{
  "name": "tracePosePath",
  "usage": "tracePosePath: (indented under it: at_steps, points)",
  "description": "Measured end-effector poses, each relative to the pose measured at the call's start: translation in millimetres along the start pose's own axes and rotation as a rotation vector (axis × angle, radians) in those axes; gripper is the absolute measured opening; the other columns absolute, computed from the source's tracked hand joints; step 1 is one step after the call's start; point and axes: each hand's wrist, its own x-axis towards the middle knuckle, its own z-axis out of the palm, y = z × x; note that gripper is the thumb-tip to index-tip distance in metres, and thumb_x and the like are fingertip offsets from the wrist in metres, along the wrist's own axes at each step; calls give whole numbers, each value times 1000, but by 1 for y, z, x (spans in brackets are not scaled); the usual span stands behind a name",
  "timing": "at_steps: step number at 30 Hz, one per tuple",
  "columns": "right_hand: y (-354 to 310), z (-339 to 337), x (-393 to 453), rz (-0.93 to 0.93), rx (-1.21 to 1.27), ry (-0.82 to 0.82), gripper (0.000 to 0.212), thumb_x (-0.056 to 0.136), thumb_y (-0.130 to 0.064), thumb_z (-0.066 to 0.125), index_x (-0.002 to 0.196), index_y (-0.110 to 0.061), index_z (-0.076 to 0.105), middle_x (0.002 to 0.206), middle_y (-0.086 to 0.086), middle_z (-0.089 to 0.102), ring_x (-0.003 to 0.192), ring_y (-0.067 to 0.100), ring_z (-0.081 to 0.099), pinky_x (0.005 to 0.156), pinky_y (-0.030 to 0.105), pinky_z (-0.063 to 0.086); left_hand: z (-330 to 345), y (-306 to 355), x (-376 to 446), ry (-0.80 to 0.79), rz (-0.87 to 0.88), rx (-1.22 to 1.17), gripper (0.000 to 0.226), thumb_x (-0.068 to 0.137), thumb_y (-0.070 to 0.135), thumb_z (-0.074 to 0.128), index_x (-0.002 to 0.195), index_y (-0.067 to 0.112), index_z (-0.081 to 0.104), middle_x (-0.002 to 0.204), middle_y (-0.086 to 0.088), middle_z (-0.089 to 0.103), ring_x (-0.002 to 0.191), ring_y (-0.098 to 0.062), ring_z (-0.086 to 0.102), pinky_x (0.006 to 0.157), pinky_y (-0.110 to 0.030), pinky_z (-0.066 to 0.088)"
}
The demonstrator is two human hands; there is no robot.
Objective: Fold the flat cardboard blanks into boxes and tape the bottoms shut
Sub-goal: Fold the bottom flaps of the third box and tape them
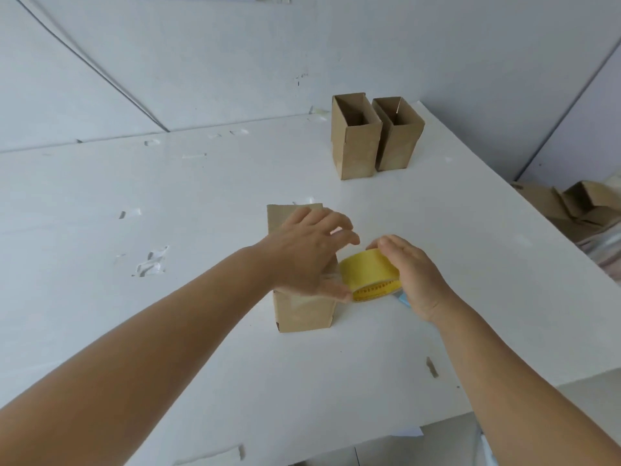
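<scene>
Left hand [311, 253] presses flat on the box [302, 297] lying mid-counter [168, 213] to steady its bottom seam, while right hand [413, 277], grip closed on the yellow tape roll [368, 275], pulls tape across.

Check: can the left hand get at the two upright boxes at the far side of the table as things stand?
Probably yes. The left hand rests on the near box, holding nothing, and bare table lies between it and the two upright boxes.

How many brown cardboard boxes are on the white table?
3. Two open brown cardboard boxes stand side by side at the far end of the white table: one, the other. A third sits under the left hand.
</scene>
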Motion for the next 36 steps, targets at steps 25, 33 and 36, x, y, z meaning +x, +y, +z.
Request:
tracePosePath:
  at_steps: [25,33,36]
  points:
    - [-12,-5,7,-330,-921,127,44,96,-40,43,56,-27,34,52,-8,39,57,12,40,64,30,28,-5,-9,39,-341,-54,-222,52,89,48,44,139,44,31,103,23,58,100,-6,48,95,-26,31]
    - [-19,-6,2,-386,-1053,134,39,99,-31,31,78,-14,59,67,-2,54,69,20,46,82,39,38,-12,3,71,-500,-94,-477,10,82,31,63,90,36,66,72,16,71,68,4,65,64,-19,41]
    - [-19,-6,-5,-400,-959,202,31,97,-33,38,80,-14,55,72,-5,55,71,19,48,83,39,39,-8,4,67,-423,-132,-574,14,78,31,66,66,38,67,67,14,70,67,3,63,72,-26,48]
